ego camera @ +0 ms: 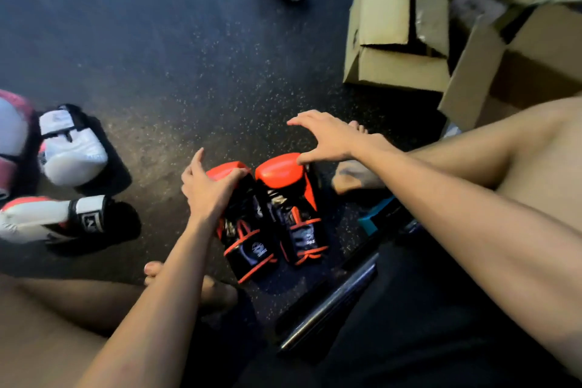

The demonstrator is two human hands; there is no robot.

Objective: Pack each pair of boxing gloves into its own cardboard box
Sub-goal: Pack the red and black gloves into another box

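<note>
On the floor (157,57), left hand (204,190) grips orange gloves (280,179); right hand (327,138) perhaps touches.

Dim, soft overall with wide-angle bending at edges, motion-blurred boxes (441,25) top right

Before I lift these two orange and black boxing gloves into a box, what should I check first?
1. Pair together: left glove and right glove lie side by side: ok.
2. The left hand grips the left glove's padded end: ok.
3. The right hand grips the right glove: not ok, only the thumb touches it.
4. Nearest cardboard box open: ok.
5. That box empty: cannot tell.
</note>
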